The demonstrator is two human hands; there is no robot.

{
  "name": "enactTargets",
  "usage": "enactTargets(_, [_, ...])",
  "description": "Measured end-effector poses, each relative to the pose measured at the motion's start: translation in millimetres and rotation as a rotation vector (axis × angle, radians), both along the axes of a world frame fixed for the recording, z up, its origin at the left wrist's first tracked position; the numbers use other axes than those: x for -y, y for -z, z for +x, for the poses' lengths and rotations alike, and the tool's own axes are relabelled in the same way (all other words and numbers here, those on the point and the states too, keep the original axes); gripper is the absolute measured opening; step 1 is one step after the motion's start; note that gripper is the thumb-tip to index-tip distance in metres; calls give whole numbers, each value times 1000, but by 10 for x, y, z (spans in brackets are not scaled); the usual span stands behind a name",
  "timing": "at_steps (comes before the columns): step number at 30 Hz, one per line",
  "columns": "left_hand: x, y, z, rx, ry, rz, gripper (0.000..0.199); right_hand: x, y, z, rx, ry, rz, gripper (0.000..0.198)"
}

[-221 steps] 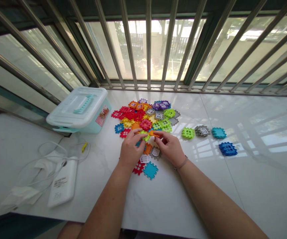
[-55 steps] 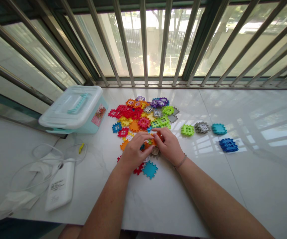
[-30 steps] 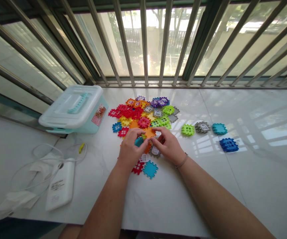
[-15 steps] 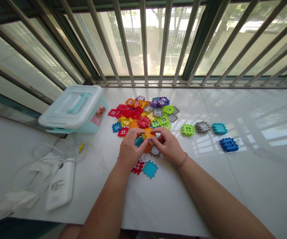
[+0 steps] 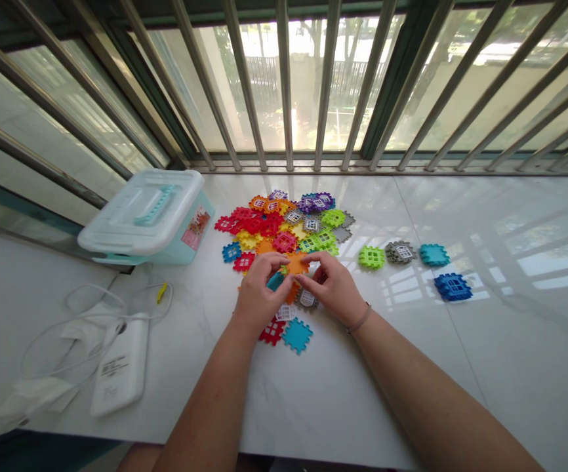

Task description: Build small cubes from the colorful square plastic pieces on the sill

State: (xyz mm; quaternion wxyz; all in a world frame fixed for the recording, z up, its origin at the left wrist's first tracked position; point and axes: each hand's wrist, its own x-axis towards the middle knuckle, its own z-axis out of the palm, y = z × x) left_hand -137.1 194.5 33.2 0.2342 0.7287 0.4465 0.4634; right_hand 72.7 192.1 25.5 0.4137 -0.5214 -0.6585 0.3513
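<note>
An orange toothed building tile [image 5: 298, 263] is held between my two hands, above the front of a mixed pile. My left hand [image 5: 263, 287] grips its left edge, fingers curled and thumb below. Opposite it, my right hand [image 5: 332, 280] pinches the right edge between thumb and index finger. Under my hands lie a grey tile with a white window [image 5: 307, 299], a red window tile [image 5: 273, 332] and a light-blue tile [image 5: 298, 335]. Red tiles [image 5: 254, 221] and green tiles [image 5: 319, 242] spread behind them. My left hand partly hides a teal piece.
To the right stand small stacks: green tiles [image 5: 371, 257], grey tiles [image 5: 401, 252], teal tiles [image 5: 434, 254] and blue tiles [image 5: 454, 286]. A lidded plastic box [image 5: 141, 213] sits at the left, with a white power bank [image 5: 121, 367] and cables nearer. Metal bars [image 5: 284, 85] line the back.
The orange tile looks slightly more turned toward the camera. Both hands keep nearly the same place and grip; the view has shifted very slightly.
</note>
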Motion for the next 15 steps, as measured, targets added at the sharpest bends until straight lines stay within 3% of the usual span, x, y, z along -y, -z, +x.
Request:
enactTargets(8, [6, -46, -3, -95, 6, 81, 20, -20, 16, -4, -16, 19, -56, 67])
enactTargets(15, [13, -105, 12, -156, 18, 145, 22, -25, 13, -3, 42, -4, -15, 57])
